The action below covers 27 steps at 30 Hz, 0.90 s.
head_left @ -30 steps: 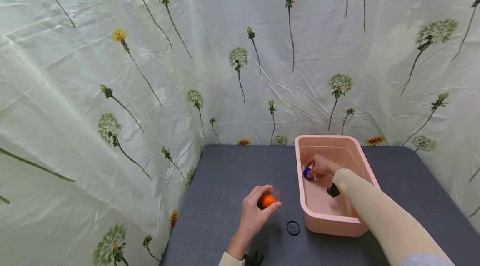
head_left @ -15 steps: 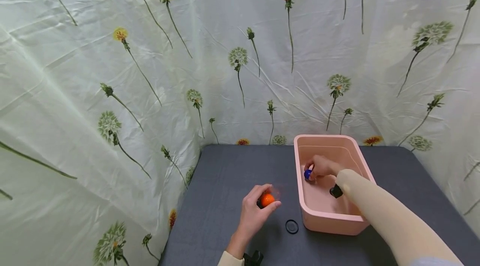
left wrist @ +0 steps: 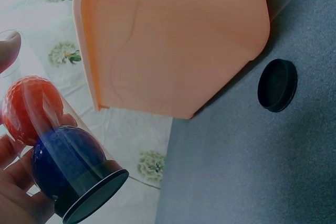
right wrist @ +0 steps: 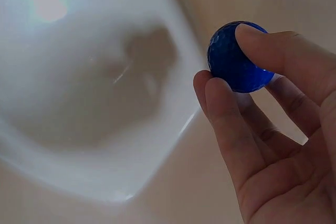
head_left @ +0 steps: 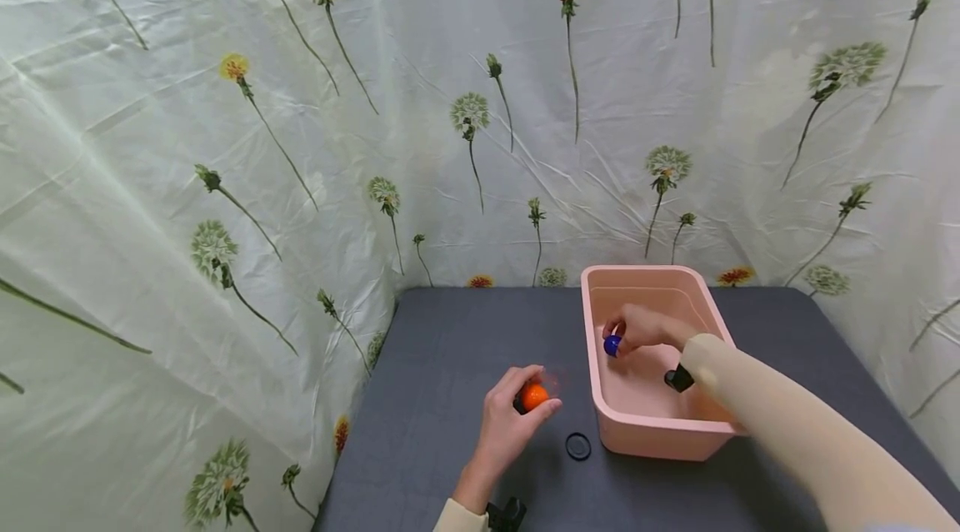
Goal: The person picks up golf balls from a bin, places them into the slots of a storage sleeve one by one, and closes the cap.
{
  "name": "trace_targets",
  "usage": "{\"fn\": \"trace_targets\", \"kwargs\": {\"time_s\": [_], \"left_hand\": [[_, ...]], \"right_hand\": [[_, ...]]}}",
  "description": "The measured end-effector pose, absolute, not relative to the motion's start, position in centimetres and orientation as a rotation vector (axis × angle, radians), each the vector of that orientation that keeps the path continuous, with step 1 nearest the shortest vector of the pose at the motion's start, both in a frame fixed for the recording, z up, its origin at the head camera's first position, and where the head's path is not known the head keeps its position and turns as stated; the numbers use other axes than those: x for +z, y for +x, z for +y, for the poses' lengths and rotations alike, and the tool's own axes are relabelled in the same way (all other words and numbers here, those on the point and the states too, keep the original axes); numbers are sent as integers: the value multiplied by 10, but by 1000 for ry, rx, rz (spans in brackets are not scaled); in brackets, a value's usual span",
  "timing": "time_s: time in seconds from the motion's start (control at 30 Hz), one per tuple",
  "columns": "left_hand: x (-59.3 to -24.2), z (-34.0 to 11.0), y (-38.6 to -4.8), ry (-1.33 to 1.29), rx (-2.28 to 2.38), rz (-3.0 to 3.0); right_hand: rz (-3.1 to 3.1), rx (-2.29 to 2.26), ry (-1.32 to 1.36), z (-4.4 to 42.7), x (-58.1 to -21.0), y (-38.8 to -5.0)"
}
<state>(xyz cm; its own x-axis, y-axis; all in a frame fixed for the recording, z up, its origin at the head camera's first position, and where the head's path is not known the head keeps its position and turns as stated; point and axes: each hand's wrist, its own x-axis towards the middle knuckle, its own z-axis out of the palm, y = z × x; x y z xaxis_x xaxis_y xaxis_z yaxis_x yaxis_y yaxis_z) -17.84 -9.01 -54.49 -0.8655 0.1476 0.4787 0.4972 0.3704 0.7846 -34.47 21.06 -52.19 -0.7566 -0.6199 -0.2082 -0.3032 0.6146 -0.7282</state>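
Note:
The left hand (head_left: 504,424) grips a clear tube (head_left: 551,384) above the table, left of the pink bin (head_left: 667,424). In the left wrist view an orange ball (left wrist: 32,109) and a dark blue ball (left wrist: 68,156) sit inside the tube, which has a black cap (left wrist: 97,198) on its lower end. The right hand (head_left: 637,328) is inside the bin near its left wall, pinching a blue dimpled ball (head_left: 612,345). The right wrist view shows the blue ball (right wrist: 239,59) between thumb and fingertips.
A loose black round cap (head_left: 578,446) lies on the dark grey table (head_left: 465,332), beside the bin's near left corner. A white flowered sheet (head_left: 420,98) hangs behind and to the left of the table.
The head view has shifted slightly. The right hand keeps its pinch on the blue ball inside the bin, with only small movement. The left hand holds the tube much as before.

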Motion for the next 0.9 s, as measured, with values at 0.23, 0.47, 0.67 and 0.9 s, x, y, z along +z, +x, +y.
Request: {"fn": "trace_targets", "kwargs": {"time_s": [0.23, 0.47, 0.67, 0.9], "left_hand": [[-543, -88, -177, -569, -1493, -2313], [-543, -85, -176, -568, -1502, -2327], [-541, -83, -174, -559, -1512, -2330], [-538, -83, -173, -567, -1526, -2332]], "right_hand": [[2376, -1023, -728, 212, -507, -333], [2401, -1070, -689, 215, -493, -326], [2415, -1101, -659, 217, -480, -316], [2437, -1162, -721, 221, -472, -307]]}}
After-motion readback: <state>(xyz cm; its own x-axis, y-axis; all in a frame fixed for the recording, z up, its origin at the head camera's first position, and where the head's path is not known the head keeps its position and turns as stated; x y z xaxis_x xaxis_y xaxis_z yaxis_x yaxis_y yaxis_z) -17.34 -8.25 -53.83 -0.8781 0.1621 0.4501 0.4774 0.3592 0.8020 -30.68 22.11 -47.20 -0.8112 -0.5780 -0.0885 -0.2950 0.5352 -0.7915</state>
